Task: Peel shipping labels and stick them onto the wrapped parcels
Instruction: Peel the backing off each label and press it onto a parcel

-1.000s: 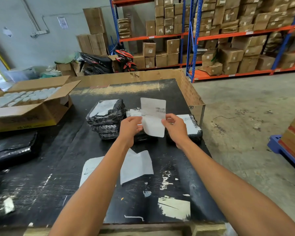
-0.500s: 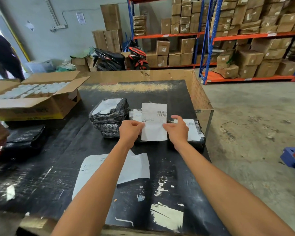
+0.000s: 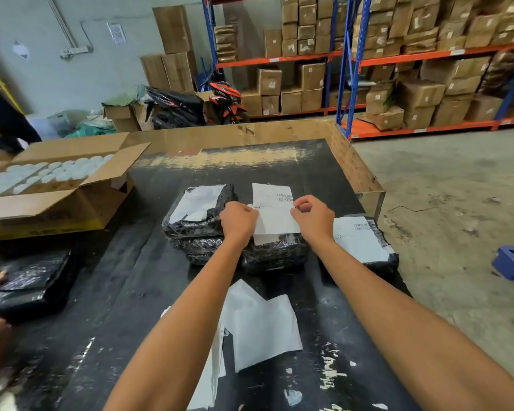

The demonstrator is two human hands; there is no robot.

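Label over parcel — both hands on it.
Flat white paper label (image 3: 275,213) above the crinkly black-wrapped middle parcel (image 3: 275,255); left hand (image 3: 238,222) and right hand (image 3: 312,219) pinch its side edges, fingers curled.

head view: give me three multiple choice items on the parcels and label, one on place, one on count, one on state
1. Where is the open cardboard box?
A. left side of the table
B. on the floor
C. on the shelf

2. How many wrapped parcels already carry a label?
A. none
B. two
C. five

3. What are the hands doing?
A. resting flat
B. both pinching one label
C. lifting a parcel

Answers: 1 A, it sits at the table's left. 2 B, the left parcel and right parcel show white labels. 3 B, left hand and right hand pinch the label over the middle parcel.
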